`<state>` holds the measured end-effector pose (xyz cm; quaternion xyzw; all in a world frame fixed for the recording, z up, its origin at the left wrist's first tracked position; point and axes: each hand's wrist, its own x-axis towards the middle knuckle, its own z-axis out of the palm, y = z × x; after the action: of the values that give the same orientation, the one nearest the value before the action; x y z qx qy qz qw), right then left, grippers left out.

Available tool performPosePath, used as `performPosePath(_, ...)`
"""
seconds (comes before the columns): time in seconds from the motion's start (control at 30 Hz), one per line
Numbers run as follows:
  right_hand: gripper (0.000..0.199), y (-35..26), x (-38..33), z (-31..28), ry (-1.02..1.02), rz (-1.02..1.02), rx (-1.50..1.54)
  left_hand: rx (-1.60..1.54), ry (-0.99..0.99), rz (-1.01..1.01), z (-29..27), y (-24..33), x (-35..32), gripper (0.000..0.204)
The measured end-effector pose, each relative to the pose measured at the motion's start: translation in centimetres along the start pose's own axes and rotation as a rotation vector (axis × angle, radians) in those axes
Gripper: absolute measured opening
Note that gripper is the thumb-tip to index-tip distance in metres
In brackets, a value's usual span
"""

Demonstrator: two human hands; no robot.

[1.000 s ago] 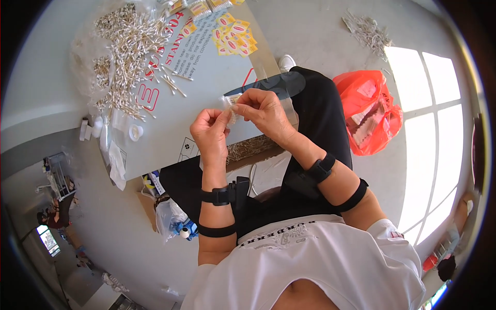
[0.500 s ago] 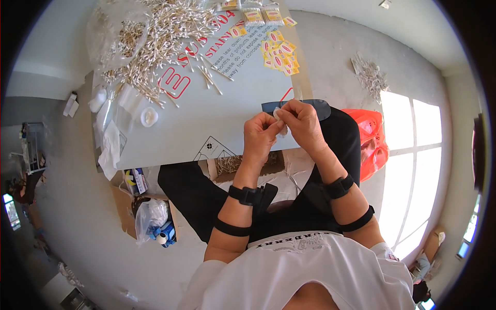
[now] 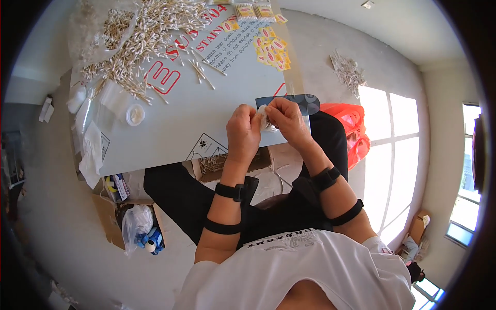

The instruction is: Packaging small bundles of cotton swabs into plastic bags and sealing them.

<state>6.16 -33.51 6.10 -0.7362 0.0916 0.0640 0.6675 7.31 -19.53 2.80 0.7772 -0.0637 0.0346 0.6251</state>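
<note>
Bare hands (image 3: 244,130) partly hid a small whitish bundle (image 3: 266,123), its contents too small to tell. The top edge cut off the heap of white-tipped cotton swabs (image 3: 165,26).

packet (image 3: 265,123): whitish | cards (image 3: 270,52): yellow-white, red marks | swabs (image 3: 160,26): white-tipped, tan | tabletop (image 3: 173,121): grey, red-black print | bag (image 3: 353,124): red
</note>
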Motion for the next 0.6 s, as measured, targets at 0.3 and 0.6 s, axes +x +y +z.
performPosePath(0.3, 0.024, 1.2, -0.5, 0.0, 0.400, -0.214, -0.046, -0.217, 0.002, -0.188, -0.1, 0.9, 0.2, 0.014)
performPosePath(0.6, 0.036, 1.6, -1.4, 0.1, 0.292, 0.060, 0.552, -0.597, 0.149, -0.232, 1.1, 2.7, -1.1, 0.004)
